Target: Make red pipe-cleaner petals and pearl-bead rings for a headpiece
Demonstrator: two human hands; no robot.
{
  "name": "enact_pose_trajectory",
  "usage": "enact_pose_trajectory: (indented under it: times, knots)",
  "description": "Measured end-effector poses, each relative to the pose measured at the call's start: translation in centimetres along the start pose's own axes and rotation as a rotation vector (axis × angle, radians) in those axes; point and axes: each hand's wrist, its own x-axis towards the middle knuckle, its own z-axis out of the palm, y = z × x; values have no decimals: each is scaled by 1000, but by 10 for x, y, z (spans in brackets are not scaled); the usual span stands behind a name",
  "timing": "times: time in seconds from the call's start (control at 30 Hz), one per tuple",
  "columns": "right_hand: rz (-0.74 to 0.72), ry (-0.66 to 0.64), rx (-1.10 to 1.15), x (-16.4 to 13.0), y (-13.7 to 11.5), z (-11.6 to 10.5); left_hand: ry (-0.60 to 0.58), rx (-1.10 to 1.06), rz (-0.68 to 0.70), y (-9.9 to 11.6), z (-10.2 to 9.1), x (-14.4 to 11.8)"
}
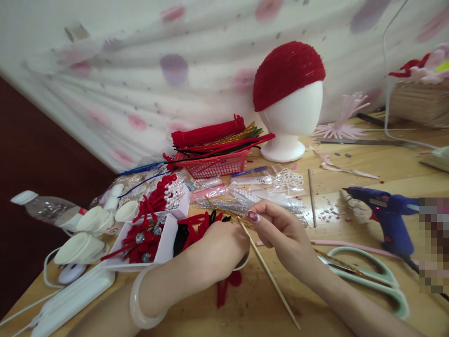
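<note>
wooden stick: thin, light, stiff, likely snaps if bent. it slants over the table between both hands. right hand pinches its upper end together with a soft gold pipe cleaner; left hand is closed beside it, contents hidden. hold near the pinch.

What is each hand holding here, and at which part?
The right hand pinches a gold pipe cleaner against the upper end of a thin wooden stick. The left hand is closed at the same spot; its grip is hidden.
</note>
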Motion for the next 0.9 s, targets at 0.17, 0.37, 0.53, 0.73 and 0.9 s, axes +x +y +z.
enact_pose_trajectory:
  times: [0.17,0.37,0.53,0.73,0.9]
  knots:
    - [23,-3,4,1,0,2,-111,299,-4,10,-11,-8]
    - [58,-57,40,0,-1,6,-164,464,23,13,-23,-18]
    - [61,-54,15,-3,-3,8,95,82,-71,8,-31,-21]
    - [63,-87,-34,-12,-3,9,408,-608,-193,-12,-31,-28]
    - [35,-169,-51,-14,-7,8,357,-841,-64,-15,-22,-31]
